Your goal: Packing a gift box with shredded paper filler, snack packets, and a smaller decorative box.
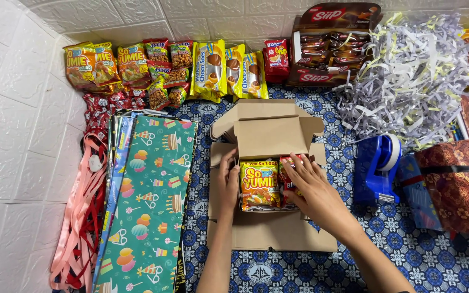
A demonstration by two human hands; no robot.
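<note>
From the head view: yellow snack packet (259, 185) standing tall inside the open cardboard box (267, 130), top end pointing away. Sitting between both hands. Left hand (227, 182) flat and open against the box's left wall. Right hand (313, 189) open, fingers pressing on the red packet (287, 176) beside it. Little room inside; open blue cloth (321, 271) nearby.

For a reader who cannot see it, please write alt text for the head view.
Two bare hands, left hand and right hand, press snack packets into an open cardboard box on a patterned cloth, with wrapping paper beside it.
</note>
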